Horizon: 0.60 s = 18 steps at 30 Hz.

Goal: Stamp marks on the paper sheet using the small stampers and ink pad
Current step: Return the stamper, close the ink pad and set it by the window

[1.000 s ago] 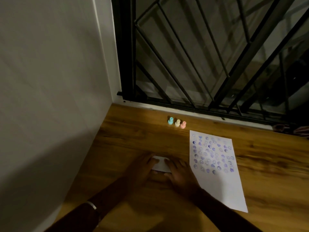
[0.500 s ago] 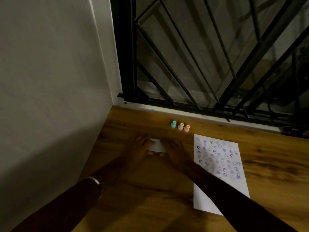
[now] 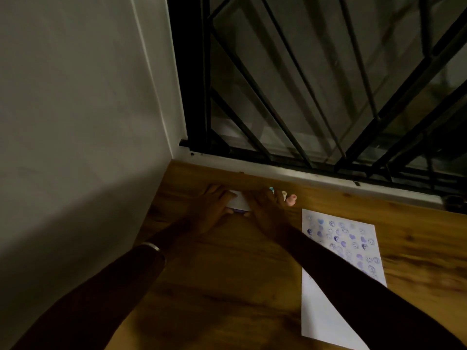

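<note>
Both my hands hold a small white ink pad case (image 3: pixel 237 202) far out on the wooden surface; a purple edge shows beneath it. My left hand (image 3: pixel 211 208) grips its left side and my right hand (image 3: pixel 265 210) its right side. Just right of my right hand stand three small stampers: a teal one (image 3: pixel 271 189), mostly hidden by my fingers, a cream one (image 3: pixel 284 194) and a pink one (image 3: pixel 292 199). The white paper sheet (image 3: pixel 326 309) lies to the right, its upper part covered in purple stamp marks; my right forearm crosses over it.
A grey wall (image 3: pixel 75 122) rises close on the left. A black metal window grille (image 3: pixel 316 84) with a white sill (image 3: pixel 303 174) runs along the far edge of the wooden surface (image 3: pixel 227 286). A metal bangle (image 3: pixel 153 246) circles my left wrist.
Both hands have carried the ink pad case away from me, from beside the paper's middle to near the sill, next to the stampers.
</note>
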Tool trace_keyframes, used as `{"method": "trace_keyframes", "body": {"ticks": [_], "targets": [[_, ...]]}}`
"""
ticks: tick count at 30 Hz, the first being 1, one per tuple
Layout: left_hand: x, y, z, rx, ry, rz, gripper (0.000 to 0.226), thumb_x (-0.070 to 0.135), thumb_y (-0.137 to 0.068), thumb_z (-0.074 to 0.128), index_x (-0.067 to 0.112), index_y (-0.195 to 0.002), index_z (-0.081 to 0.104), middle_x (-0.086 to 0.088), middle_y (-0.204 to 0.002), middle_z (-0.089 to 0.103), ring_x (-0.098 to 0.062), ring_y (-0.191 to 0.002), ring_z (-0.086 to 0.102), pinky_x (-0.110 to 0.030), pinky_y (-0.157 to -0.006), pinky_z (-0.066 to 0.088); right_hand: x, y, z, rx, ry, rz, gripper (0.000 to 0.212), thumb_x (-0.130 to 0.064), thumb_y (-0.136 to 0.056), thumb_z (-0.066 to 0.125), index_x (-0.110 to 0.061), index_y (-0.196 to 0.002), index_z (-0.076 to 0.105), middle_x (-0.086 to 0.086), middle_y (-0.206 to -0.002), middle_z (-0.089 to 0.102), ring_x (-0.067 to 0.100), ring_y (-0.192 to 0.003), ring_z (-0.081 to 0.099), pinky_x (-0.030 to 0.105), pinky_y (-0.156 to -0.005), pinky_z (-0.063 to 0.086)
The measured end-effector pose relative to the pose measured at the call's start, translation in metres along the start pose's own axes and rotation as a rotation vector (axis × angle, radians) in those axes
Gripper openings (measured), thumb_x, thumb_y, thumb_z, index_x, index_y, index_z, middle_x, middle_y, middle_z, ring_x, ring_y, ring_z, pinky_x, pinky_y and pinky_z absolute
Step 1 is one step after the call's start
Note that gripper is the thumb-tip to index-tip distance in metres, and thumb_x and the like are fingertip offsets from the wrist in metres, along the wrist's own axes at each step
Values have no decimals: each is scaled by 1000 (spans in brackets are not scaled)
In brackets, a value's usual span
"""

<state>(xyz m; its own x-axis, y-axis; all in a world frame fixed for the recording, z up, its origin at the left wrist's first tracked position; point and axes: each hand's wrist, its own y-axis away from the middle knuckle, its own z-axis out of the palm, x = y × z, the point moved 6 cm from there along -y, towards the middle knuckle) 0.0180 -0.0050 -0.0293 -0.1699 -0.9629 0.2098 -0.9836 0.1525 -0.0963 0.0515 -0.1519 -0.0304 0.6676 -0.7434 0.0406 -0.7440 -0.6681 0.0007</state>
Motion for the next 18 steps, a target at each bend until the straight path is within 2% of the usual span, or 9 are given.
{"method": "trace_keyframes", "body": {"ticks": [2,5,10,18], "targets": [[-3,-6,3,-17,6,-6,49,40,-84,65,22,-128,55,-3,-140,52,-26,-133,41,-43,-106,38,4,-6,4,-13,2,4,61,-38,-89,61,-13,-141,40,17,-138,52,42,-130,43,64,-109,23],[-8,-14,8,-30,28,-15,49,38,-86,63,21,-131,53,-3,-143,49,-26,-135,37,-40,-108,33,8,-17,10,-47,-30,15,62,-40,-93,52,-17,-146,29,13,-148,42,38,-137,30,62,-113,11],[-16,-26,14,-32,25,-34,48,37,-88,60,22,-133,50,-1,-147,43,-25,-137,32,-36,-110,26,14,-26,11,-36,-43,32,63,-39,-93,53,-19,-147,27,11,-150,39,38,-139,25,60,-113,2],[-14,-24,30,-31,98,-89,47,31,-90,59,22,-135,48,-1,-152,38,-24,-138,33,-39,-109,31,18,-28,25,-60,-60,74,62,-40,-92,52,-23,-146,27,7,-153,35,35,-140,25,61,-113,7]]}}
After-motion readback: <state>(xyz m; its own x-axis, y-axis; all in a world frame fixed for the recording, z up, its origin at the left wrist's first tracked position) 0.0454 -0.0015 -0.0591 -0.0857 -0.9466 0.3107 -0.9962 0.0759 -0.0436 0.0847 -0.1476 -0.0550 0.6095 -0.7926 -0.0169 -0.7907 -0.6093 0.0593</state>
